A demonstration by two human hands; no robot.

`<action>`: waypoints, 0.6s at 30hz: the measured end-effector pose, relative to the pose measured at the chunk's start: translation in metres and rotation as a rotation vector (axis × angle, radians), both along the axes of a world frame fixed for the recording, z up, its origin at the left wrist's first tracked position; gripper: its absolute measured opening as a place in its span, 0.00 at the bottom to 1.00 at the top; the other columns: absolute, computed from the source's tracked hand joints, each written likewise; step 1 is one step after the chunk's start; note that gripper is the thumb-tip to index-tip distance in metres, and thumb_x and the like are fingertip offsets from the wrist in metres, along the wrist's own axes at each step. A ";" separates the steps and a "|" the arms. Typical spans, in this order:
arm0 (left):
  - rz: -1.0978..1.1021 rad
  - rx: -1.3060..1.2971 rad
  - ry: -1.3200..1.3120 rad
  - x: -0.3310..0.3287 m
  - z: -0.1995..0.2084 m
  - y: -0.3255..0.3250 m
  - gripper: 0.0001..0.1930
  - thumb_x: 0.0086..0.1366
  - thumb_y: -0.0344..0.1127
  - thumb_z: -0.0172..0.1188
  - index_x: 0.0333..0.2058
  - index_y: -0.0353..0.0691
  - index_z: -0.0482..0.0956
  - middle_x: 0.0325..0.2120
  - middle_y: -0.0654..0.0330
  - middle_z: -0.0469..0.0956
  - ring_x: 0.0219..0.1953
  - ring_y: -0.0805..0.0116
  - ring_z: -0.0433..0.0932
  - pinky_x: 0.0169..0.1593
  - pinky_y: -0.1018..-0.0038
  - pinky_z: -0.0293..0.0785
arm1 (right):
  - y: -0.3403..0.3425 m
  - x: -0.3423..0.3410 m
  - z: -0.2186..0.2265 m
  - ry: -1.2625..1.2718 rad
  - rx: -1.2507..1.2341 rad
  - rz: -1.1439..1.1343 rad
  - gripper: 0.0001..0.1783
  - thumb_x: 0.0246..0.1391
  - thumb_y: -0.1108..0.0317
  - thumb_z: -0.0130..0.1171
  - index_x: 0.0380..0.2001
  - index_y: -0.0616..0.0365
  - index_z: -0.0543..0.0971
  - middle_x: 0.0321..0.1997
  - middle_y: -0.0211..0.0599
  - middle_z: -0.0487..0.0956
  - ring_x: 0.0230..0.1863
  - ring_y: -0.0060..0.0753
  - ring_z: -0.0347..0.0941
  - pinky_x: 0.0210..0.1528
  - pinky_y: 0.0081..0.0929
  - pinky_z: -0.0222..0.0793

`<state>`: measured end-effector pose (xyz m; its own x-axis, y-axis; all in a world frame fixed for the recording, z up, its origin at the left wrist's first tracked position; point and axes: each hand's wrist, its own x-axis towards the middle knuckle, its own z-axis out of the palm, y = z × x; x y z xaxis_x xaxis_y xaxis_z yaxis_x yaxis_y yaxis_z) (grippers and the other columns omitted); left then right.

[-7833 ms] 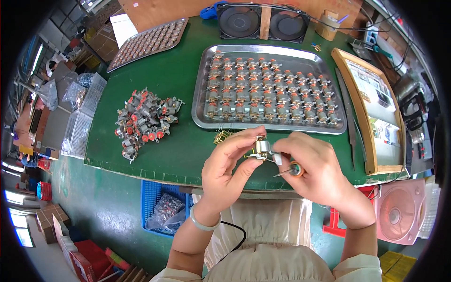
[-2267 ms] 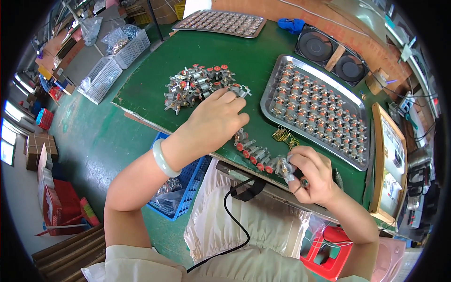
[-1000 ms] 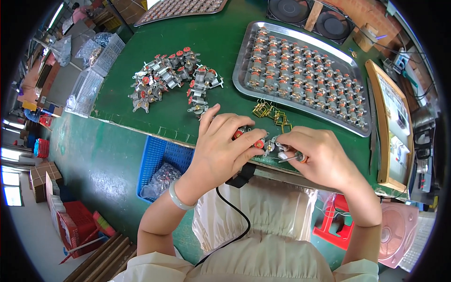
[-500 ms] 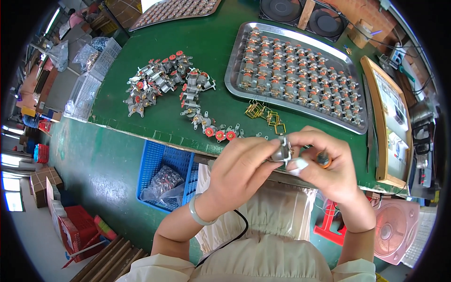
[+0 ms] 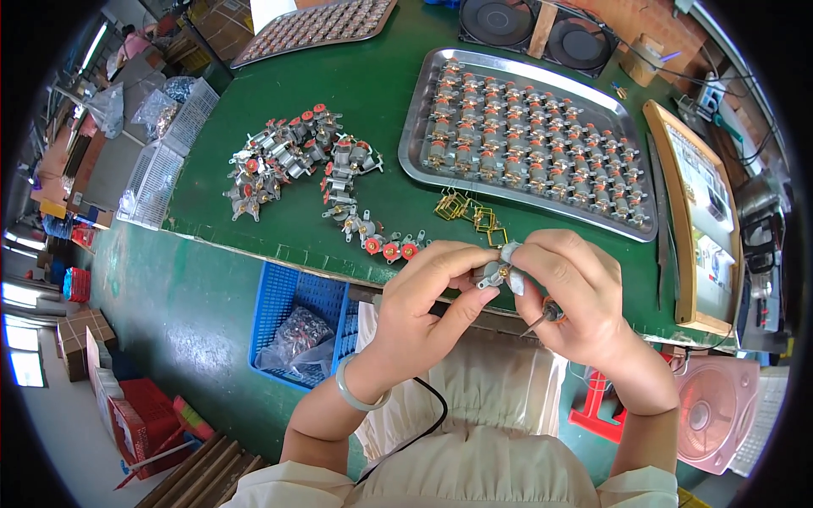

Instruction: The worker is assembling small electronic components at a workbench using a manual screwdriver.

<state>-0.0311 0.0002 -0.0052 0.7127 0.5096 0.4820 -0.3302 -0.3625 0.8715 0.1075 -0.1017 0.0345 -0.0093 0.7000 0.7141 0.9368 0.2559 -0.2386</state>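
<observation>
Between both hands, just over the table's near edge, is a small grey metal can-shaped part (image 5: pixel 491 275) with flat lugs and a brass-coloured centre. My left hand (image 5: pixel 423 309) pinches its left side between thumb and fingers. My right hand (image 5: pixel 576 292), with white coverings on the thumb and a fingertip, closes on its other side. Tucked in the right palm is a tool with a thin metal shaft and an orange-and-dark handle (image 5: pixel 552 311), seemingly a screwdriver. Beyond the hands lie several yellow wire-like square frames (image 5: pixel 483 218). A curved row of similar metal parts (image 5: pixel 364 227) with red discs runs to the left.
A steel tray (image 5: pixel 412 157) of similar parts stands at the back right, another tray (image 5: pixel 246 57) at the far left. A heap of parts (image 5: pixel 262 173) lies on the green table. At right leans a wooden frame (image 5: pixel 686 279); below sits a blue crate (image 5: pixel 264 317).
Both hands have turned the metal part, so its lugged, brass-centred face now shows. The right fingers have come over its top, and the tool in that palm now shows its shaft.
</observation>
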 end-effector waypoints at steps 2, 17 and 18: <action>-0.011 0.026 0.005 0.000 -0.001 0.002 0.14 0.52 0.23 0.58 0.40 0.33 0.72 0.33 0.55 0.72 0.29 0.70 0.72 0.34 0.78 0.72 | 0.000 0.002 0.000 -0.031 -0.014 0.012 0.16 0.29 0.77 0.58 0.29 0.62 0.73 0.28 0.34 0.71 0.16 0.27 0.66 0.15 0.23 0.59; 0.266 0.479 -0.004 0.004 0.002 -0.006 0.16 0.46 0.20 0.59 0.37 0.32 0.72 0.30 0.54 0.72 0.30 0.60 0.71 0.33 0.73 0.69 | -0.007 0.000 0.007 0.447 -0.344 0.086 0.11 0.33 0.79 0.57 0.24 0.62 0.69 0.23 0.37 0.66 0.20 0.36 0.67 0.20 0.27 0.61; 0.265 0.478 -0.004 0.005 0.002 -0.006 0.16 0.46 0.20 0.59 0.37 0.32 0.72 0.30 0.54 0.72 0.30 0.60 0.71 0.33 0.73 0.69 | -0.008 0.001 0.009 0.554 -0.415 0.097 0.11 0.34 0.79 0.56 0.26 0.62 0.69 0.23 0.38 0.67 0.21 0.37 0.68 0.20 0.27 0.62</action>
<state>-0.0265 -0.0061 -0.0031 0.5871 0.3946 0.7068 -0.1768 -0.7895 0.5877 0.1084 -0.1099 0.0433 0.2031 0.9302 0.3057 0.6262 0.1167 -0.7709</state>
